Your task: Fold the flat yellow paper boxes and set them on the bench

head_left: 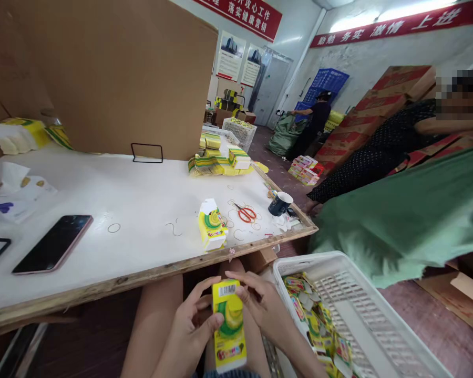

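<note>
Head view showed us gripping a yellow carton (228, 325) above our lap, below the table (142, 278) edge: our left hand (189, 328) closed on its left side, our right hand (262, 307) pinching the top corner. We judged it light, thin card, easily crushed, best held by the edges. Its lower end was cut off; the white crate (362, 315) beside it held similar packets.

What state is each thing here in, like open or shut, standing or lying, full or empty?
Yellow carton: upright, held by both hands.
Left hand: closed on carton's side.
Right hand: fingers on carton's top.
Carton on table: standing, top flaps open.
Scissors: lying, nearly shut.
Phone: lying flat, screen dark.
Mug: upright.
White crate: partly filled with flat packs.
</note>
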`<state>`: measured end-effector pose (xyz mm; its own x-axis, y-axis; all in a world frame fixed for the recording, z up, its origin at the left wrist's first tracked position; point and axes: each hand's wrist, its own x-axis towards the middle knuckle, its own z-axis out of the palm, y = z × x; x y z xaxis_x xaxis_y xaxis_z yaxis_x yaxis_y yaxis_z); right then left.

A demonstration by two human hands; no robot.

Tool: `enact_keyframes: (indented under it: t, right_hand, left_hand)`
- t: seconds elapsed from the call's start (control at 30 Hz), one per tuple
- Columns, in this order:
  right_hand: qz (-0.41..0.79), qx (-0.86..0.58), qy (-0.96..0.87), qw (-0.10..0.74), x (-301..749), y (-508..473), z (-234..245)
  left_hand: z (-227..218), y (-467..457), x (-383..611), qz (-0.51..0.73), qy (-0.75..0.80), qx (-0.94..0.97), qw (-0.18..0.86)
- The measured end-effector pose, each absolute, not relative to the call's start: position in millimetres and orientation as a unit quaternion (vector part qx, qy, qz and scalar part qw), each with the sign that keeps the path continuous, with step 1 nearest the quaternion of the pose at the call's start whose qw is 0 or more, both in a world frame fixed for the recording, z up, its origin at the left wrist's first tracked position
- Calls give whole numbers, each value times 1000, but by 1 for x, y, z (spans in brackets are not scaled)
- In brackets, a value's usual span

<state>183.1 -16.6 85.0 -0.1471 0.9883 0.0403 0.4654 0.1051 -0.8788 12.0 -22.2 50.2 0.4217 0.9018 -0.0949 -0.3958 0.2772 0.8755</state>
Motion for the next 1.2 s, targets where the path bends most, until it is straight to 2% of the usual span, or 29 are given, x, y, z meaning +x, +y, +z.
enact_keyframes:
  t: [0.1, 0.17, 0.3, 0.37, 0.57, 0.73, 0.87, 1.0, 1.1, 1.2]
  right_hand:
    - [415, -541, -614, 398, 184, -19, 92]
    - [388, -564, -618, 387, 198, -24, 97]
    - [113, -695, -653, 279, 251, -29, 104]
    - [53, -710, -658, 248, 265, -20, 105]
    - [113, -585, -771, 223, 209, 60, 93]
    - [123, -551, -801, 200, 173, 118, 76]
    - [127, -539, -811, 188, 174, 134, 73]
    - [110, -535, -812, 207, 170, 116, 92]
    - [72, -520, -812, 254, 157, 69, 101]
    - [4, -381, -845, 374, 146, 13, 90]
  left_hand:
    - [52, -24, 18, 437, 286, 397, 755]
    - [50, -25, 21, 437, 293, 405, 748]
    - [40, -21, 19, 460, 356, 429, 691]
    - [35, -17, 18, 456, 386, 445, 667]
    - [26, -17, 22, 417, 346, 493, 680]
    - [14, -17, 4, 469, 383, 462, 649]
    - [11, -12, -5, 468, 376, 440, 668]
    - [17, -8, 0, 488, 365, 359, 707]
    - [23, -6, 1, 503, 307, 232, 774]
    - [28, -6, -1, 506, 223, 128, 823]
